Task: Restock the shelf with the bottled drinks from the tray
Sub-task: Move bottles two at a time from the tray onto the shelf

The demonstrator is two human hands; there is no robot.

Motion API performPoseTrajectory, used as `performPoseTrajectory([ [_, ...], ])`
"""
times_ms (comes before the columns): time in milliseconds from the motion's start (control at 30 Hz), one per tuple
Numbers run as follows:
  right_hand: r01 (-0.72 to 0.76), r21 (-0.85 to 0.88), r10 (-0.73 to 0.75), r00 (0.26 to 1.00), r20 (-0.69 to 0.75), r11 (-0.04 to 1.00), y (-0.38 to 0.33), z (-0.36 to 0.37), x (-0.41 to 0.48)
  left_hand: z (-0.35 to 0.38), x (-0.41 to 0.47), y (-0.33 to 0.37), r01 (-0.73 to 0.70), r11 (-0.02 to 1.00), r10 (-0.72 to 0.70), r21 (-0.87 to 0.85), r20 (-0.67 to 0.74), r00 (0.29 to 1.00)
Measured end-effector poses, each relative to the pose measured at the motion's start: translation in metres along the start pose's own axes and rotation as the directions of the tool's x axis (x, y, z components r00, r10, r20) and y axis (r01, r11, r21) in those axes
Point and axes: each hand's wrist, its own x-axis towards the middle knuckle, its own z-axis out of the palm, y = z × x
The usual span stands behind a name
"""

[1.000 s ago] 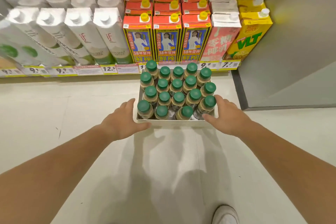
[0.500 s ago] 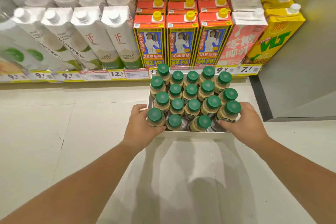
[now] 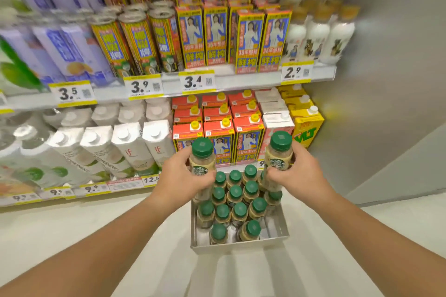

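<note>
L hand (image 3: 183, 176) grips a Starbucks bottle (image 3: 202, 159), green cap up. Fingers are curled round the label; the bottle is upright and held above the tray's back-left corner, just left of frame centre. R hand (image 3: 296, 173) grips a second Starbucks bottle (image 3: 278, 152) the same way: fingers wrapped round the body, upright, above the tray's back-right side. Both held bottles sit higher than the ones below.

Metal tray (image 3: 241, 246) sits on the pale floor (image 3: 72, 236), lower centre of frame, just in front of the bottom shelf (image 3: 125, 184). Remaining bottles (image 3: 237, 210) stand upright in it, green caps, packed close toward the back. Bare tray bottom shows at the front corners.

Bottom shelf, left to right: white "if" cartons (image 3: 131, 149), red-topped cartons w/ yellow caps (image 3: 248, 125) behind the hands, yellow VLT carton (image 3: 307, 128).

Upper shelf (image 3: 241, 78) has price tags (image 3: 196, 81) along its edge reading 3.5, 3.9, 3.4, 2.9. On it: yellow-blue cans (image 3: 137, 38), tall yellow-blue cartons (image 3: 248, 41), white bottles (image 3: 318, 36) at upper right. Far left of frame is blurred.
</note>
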Motion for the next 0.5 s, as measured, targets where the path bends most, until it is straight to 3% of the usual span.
performPoseTrajectory([
  [300, 0.128, 0.026, -0.123, 0.98, -0.157, 0.991, -0.167, -0.061, 0.044, -0.087, 0.085, 0.161, -0.233, 0.969, 0.226, -0.078, -0.087, 0.97],
  [500, 0.323, 0.067, -0.29, 0.91, -0.297, 0.944, -0.265, -0.113, 0.074, -0.123, 0.127, 0.278, -0.358, 0.93, 0.343, -0.086, -0.151, 0.927],
])
